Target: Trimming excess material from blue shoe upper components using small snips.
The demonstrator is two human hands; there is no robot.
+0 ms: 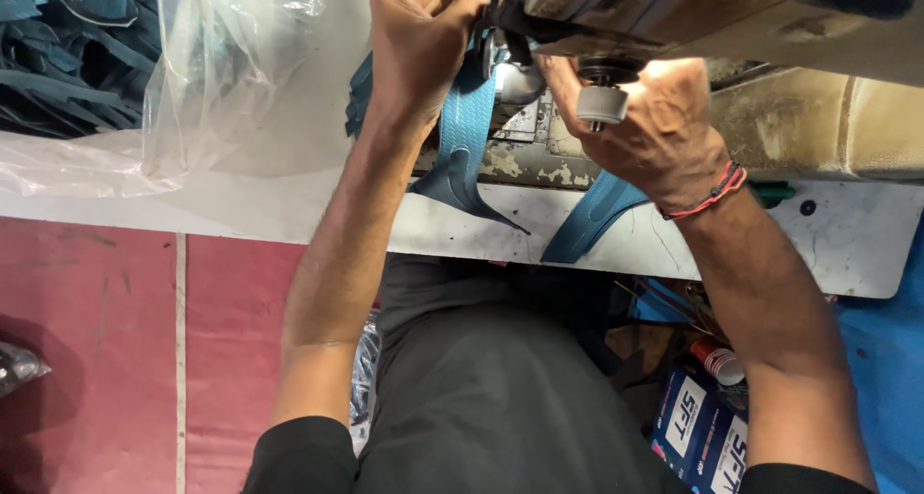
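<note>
While my left hand [419, 32] presses the teal strap [467, 133] at top centre, my right hand [654, 128] grips another teal piece [592, 215] w/ fingers curled, both on the white surface [289, 205].

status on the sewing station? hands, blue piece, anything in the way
Left hand pressing blue piece at the machine head. Right hand on its other end, by the knob. Plastic bag lies apart, left.

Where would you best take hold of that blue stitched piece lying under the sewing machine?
Probably by the free pointed tail of the blue stitched piece, coming from the table's front edge. That end lies flat and uncovered, while the far end runs under the left hand at the sewing machine. The right hand rests beside it.
</note>
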